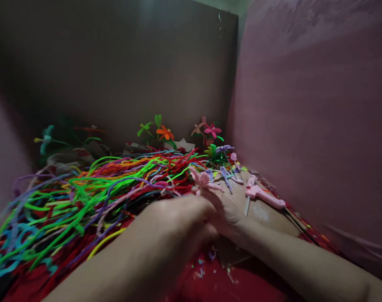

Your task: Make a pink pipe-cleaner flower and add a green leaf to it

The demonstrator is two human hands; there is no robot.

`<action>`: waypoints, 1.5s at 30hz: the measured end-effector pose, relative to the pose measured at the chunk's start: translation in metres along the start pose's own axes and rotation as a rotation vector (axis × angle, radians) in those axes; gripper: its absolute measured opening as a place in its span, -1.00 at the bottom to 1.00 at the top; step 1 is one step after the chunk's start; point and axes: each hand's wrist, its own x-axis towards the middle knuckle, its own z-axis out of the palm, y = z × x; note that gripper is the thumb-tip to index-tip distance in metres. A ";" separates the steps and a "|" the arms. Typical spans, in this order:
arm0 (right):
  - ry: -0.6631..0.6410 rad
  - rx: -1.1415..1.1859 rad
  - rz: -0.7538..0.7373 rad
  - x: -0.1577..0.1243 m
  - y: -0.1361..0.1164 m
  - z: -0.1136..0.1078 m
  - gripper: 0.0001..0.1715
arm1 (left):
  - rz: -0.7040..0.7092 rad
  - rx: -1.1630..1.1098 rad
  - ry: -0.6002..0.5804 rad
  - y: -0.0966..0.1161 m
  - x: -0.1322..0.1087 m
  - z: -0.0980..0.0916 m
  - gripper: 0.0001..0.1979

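My left hand (181,214) and my right hand (225,209) meet at the middle of the view. A pink pipe-cleaner flower (204,179) with a round centre sticks up just above them. My right hand is closed at the flower's base. Curled and slightly blurred, my left hand crosses in front; its fingertips and anything inside them are hidden. The flower's stem does not show. Just behind the hands lie purple pipe-cleaner pieces (226,178). A pink glue gun (264,196) rests on a board (266,220) to the right of my right hand.
A big heap of coloured pipe cleaners (93,188) spreads to the left. Finished flowers (165,133) stand at the back by the dark panel (115,75). A pinkish wall (313,117) closes off the right. The glue gun's black cord (300,228) runs right. Scraps (199,272) dot the red cloth (247,285).
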 end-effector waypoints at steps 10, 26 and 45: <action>-0.038 0.013 -0.024 -0.006 0.010 -0.002 -0.69 | 0.274 1.276 0.114 -0.017 -0.037 0.045 -0.82; -0.188 -0.291 -0.233 -0.009 -0.002 0.000 -0.70 | -0.238 -0.064 -0.120 -0.010 -0.027 0.032 -0.79; -0.273 -0.317 -0.418 -0.013 -0.025 0.024 -0.65 | 0.101 0.142 0.150 0.011 -0.034 0.011 -0.80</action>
